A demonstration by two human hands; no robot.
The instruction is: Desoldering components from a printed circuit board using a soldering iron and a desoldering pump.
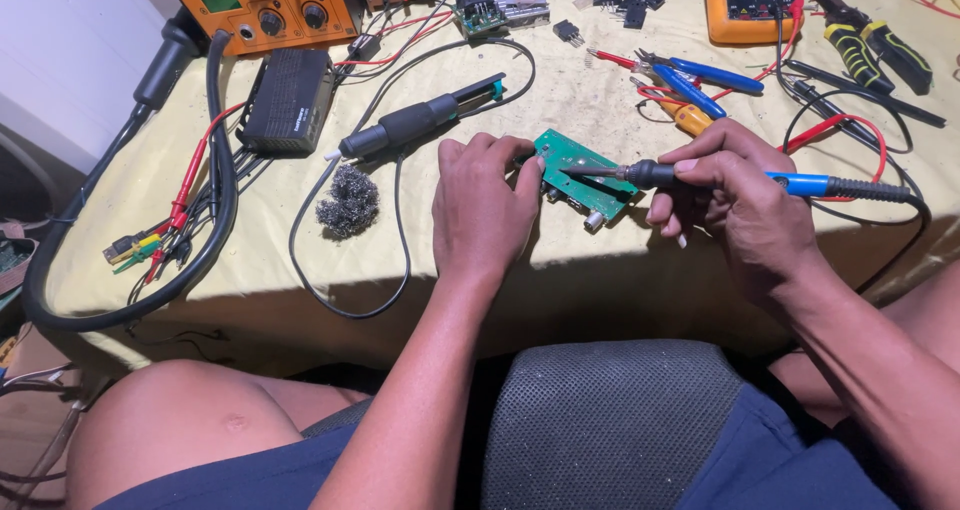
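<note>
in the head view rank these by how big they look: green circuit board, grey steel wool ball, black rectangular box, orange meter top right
1. black rectangular box
2. green circuit board, partly hidden by the left hand
3. grey steel wool ball
The orange meter is cut off by the frame, so unranked.

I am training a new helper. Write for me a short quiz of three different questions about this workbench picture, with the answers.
1. True or false: the left hand steadies the green circuit board at its near-left edge.
2. Which tool is in the grip of the right hand? A) yellow-handled pliers B) blue-handled soldering iron C) black handpiece
3. Fill in: the grey ball of ______ wool lies left of the left hand.

Key: 1 true; 2 B, with its tip over the board; 3 wire (a metal tip cleaner, untouched).
</note>
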